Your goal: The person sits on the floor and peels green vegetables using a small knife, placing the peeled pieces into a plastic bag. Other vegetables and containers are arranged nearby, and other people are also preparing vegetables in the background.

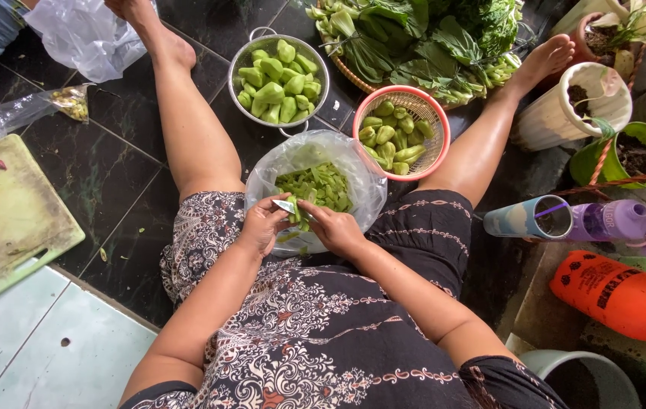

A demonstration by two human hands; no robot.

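While the person sat on the floor, the left hand (262, 225) gripped a small knife (285, 205) and the right hand (336, 229) pinched a green vegetable piece (298, 217). Both worked just above the plastic-lined bowl (368, 182) between the knees, so slices dropped inside.

I'm looking straight down at a dark, marble-veined tiled floor (111, 167) with pale grout lines running diagonally. At seven o'clock it gives way to lighter blue-green tiles (43, 341). At nine o'clock a pale green cutting board (9, 212) lies flat on the dark tiles, a crumpled clear plastic bag (84, 34) up at eleven. Over at two o'clock I see plant pots (588, 98) with soil, white and green. At four o'clock, an orange bottle (622, 295) on its side. Soft, even daylight, no hard shadows.
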